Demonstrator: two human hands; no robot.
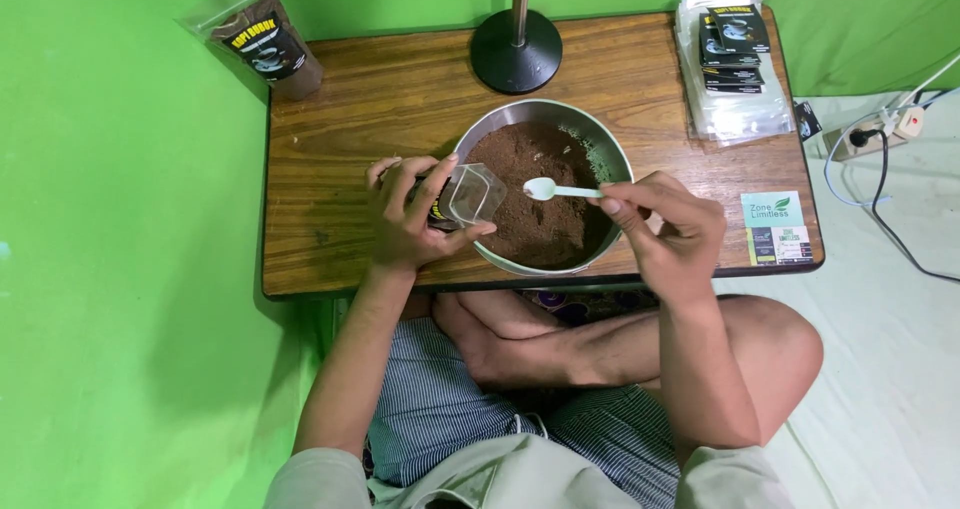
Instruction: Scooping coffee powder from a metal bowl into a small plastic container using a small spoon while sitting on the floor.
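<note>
Our left hand grips open clear pouch, tilted mouth over bowl rim, left of frame centre. Our right hand pinches white spoon, its head above brown powder in steel bowl on table. Filled pouch upper left; pouch stack upper right. Lamp base behind bowl.
</note>
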